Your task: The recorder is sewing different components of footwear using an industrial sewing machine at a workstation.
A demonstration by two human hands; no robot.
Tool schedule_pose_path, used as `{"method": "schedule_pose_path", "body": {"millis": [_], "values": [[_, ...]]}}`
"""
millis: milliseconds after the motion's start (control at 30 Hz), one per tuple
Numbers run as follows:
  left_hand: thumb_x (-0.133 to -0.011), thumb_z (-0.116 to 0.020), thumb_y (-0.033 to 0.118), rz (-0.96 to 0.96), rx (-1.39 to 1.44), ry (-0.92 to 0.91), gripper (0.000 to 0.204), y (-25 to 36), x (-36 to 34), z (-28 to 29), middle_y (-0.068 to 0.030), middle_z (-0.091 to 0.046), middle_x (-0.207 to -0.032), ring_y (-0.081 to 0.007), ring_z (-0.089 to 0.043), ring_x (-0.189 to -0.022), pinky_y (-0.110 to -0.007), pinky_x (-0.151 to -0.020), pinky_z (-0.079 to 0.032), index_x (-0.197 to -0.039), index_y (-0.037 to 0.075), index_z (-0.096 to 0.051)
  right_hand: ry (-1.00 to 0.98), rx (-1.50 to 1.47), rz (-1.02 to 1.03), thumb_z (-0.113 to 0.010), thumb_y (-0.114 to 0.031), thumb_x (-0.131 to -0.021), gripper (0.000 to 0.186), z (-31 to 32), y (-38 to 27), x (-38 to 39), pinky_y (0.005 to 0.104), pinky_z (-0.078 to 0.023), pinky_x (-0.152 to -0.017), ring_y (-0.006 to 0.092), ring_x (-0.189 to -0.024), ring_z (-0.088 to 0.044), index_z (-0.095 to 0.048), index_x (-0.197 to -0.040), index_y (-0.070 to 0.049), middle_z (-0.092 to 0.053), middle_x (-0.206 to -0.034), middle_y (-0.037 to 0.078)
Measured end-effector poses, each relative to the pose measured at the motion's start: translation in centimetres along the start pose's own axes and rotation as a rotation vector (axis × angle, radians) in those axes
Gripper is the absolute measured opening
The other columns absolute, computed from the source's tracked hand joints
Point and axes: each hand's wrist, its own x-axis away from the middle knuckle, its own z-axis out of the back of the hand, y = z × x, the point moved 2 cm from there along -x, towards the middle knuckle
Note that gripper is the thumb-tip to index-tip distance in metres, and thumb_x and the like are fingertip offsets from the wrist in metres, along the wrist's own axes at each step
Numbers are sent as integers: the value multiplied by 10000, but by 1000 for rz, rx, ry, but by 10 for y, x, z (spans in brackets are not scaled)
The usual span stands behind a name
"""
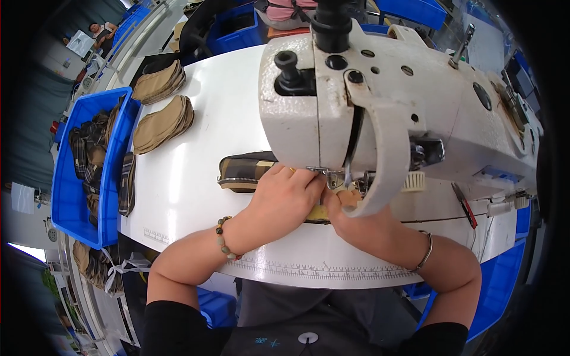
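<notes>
Under the white sewing machine head [297, 124], both hands meet at the presser foot [335, 179]. My left hand [282, 202] lies over the right end of a dark brown and tan plaid pouch [240, 169] with a metal zipper along its near edge. Its fingers are bent and closed on the pouch close to the needle area. My right hand [362, 222] is just right of it, partly behind the machine's curved white guard [389, 160]; its fingers are closed, and what they pinch is mostly hidden. A yellowish patch [319, 213] shows between the hands.
Two stacks of tan fabric pieces [163, 124] lie at the table's far left. Beside them stands a blue bin [107, 231] of plaid pieces, with a plaid piece [127, 184] against it. Red-handled snips [466, 207] lie at right. A ruler strip [309, 270] runs along the front edge.
</notes>
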Motion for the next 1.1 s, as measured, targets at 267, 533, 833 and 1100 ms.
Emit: {"method": "schedule_pose_path", "body": {"millis": [267,533,833,1100], "values": [[-771,-662,124,82,81,-89,284,1,-3,11,-60,-596,-936,-243,-604,-891,-353,-787,-493,-1040,41,-702,-13,74,4,-671,-69,-724,272,6,1,3,379,-471,-437,229,-500,-593,-686,-993,-33,-572,-599,65],[-745,-680,128,-60,4,36,239,-6,7,7,-49,-607,-949,-238,-607,-892,-350,-749,-503,-975,87,-728,-2,-54,-65,-655,-69,-741,244,14,-6,-9,385,-498,-491,245,-562,-640,-660,-976,-4,-610,-647,76],[-730,-718,113,85,-34,-112,347,0,7,21,-22,-636,-958,-227,-615,-943,-457,-959,-411,-1070,175,-755,-60,42,-27,-630,-67,-760,186,8,-8,-6,386,-499,-492,245,-557,-640,-644,-940,-22,-620,-649,67],[-725,-698,97,59,90,-63,332,-9,5,5,-27,-657,-952,-246,-623,-954,-411,-914,-448,-1048,155,-749,-115,-16,-106,-631,-80,-771,225,5,-7,-6,396,-512,-504,263,-577,-648,-658,-989,-33,-636,-671,70]]}}
